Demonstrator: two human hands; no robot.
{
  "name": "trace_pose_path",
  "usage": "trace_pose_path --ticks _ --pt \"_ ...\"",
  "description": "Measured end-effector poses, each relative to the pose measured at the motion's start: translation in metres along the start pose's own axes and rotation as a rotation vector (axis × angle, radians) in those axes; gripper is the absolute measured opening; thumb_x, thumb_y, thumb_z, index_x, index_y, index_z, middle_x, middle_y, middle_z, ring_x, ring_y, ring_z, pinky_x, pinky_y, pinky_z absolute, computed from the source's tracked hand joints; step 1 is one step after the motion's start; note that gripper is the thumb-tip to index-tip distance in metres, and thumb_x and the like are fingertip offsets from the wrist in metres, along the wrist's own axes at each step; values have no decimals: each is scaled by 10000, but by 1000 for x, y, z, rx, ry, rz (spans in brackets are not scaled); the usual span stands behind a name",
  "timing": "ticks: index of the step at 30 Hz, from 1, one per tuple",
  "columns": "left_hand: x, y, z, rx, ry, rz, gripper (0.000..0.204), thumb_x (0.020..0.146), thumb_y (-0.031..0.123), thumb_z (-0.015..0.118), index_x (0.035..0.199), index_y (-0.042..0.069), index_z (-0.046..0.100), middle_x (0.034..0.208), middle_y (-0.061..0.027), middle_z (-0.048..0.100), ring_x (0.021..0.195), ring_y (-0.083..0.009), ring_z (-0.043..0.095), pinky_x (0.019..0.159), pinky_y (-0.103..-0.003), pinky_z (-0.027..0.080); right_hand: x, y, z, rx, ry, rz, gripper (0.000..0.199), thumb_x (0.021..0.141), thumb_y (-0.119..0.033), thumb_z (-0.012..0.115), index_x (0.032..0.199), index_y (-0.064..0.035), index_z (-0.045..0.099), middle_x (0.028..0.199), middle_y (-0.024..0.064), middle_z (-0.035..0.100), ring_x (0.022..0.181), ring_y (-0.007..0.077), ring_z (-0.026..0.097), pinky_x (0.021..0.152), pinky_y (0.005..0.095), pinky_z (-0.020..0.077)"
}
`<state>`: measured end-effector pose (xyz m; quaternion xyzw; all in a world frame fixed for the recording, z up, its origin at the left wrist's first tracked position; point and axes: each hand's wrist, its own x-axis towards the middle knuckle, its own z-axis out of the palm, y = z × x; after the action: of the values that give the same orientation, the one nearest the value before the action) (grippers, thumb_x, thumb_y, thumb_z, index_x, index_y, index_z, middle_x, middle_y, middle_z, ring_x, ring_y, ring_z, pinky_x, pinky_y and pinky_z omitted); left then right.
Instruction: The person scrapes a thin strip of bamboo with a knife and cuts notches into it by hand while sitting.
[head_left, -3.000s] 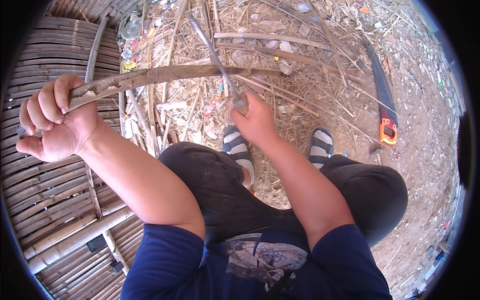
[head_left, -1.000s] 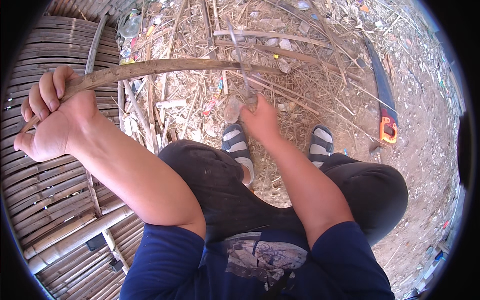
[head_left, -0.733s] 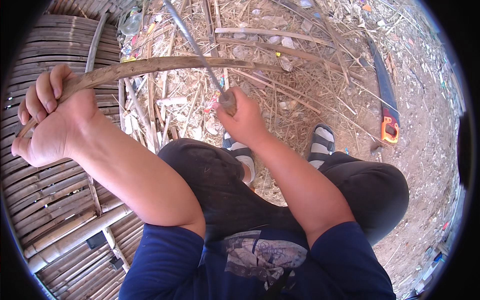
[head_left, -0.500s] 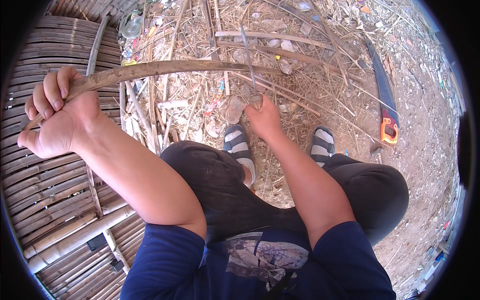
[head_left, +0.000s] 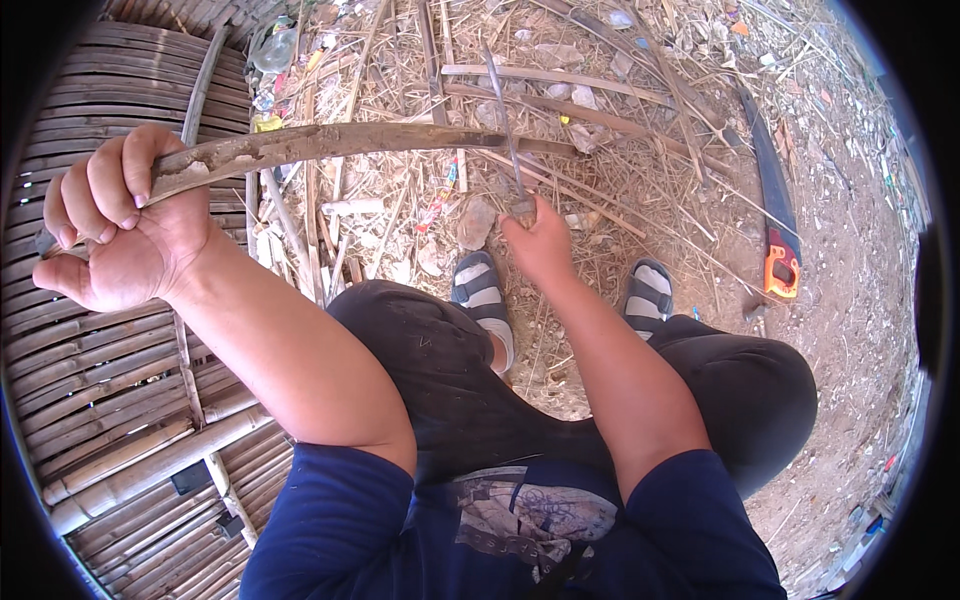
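The ground (head_left: 860,330) was bare dirt strewn with dry straw, split cane offcuts and scraps of litter, and a slatted bamboo platform (head_left: 90,390) ran along my left side. I sat low with knees raised, both feet in grey strapped sandals (head_left: 485,300) planted among the debris. My left hand (head_left: 115,225) was clenched around the near end of a long bamboo strip (head_left: 340,143), fingers wrapped over the top and thumb underneath; the strip extended from that fist out to the right across the litter, held up off the ground, in my judgement so that its length lay within reach of the blade. My right hand (head_left: 540,240) was closed around the handle of a long knife (head_left: 502,125), whose narrow blade pointed up and away from me and crossed the far part of the strip; whether the edge was touching the strip or passing just beside it could not be determined. A hand saw with an orange handle (head_left: 778,235) lay on the dirt well apart to the right, untouched. A clear plastic bottle (head_left: 275,48) lay at the far edge of the platform
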<state>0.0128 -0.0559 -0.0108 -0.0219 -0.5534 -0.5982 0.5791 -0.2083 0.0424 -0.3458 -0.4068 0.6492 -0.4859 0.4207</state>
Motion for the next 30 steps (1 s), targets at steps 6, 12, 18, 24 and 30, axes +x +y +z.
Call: trace_pose_path --ticks 6,12,18,24,30 --pt "0 -7 10 -40 -44 -13 320 717 430 733 605 228 512 490 116 390 438 -57 324 512 -243 277 -3 -61 -4 73 -114 -181 299 815 -217 691 1033 -25 624 815 212 684 790 373 693 702 447 515" --pt "-4 -6 5 -55 -87 -16 341 755 433 733 623 233 491 507 118 391 445 -50 321 510 -237 270 7 -62 -13 -22 -155 -298 315 787 -212 701 1012 -8 618 818 204 684 775 397 675 699 452 518" --pt "-6 -3 -4 -103 -144 -31 342 789 395 723 617 242 470 501 126 367 436 -35 305 480 -213 233 13 -82 -31 -25 -269 -182 342 791 -230 701 1016 11 609 844 216 688 803 404 671 734 437 520" --pt "-3 -13 18 -157 -196 -50 323 803 354 716 609 241 484 496 137 364 425 -20 287 468 -197 216 0 -104 -25 65 -409 -185 480 832 -247 712 1212 22 596 1007 189 683 912 314 661 847 385 499" --pt "-3 -7 4 -120 -160 -20 320 802 349 728 622 243 486 499 140 362 428 -20 280 467 -202 213 9 -8 -11 -23 -57 -28 328 817 -230 672 1037 6 613 970 239 683 903 372 682 776 444 513"
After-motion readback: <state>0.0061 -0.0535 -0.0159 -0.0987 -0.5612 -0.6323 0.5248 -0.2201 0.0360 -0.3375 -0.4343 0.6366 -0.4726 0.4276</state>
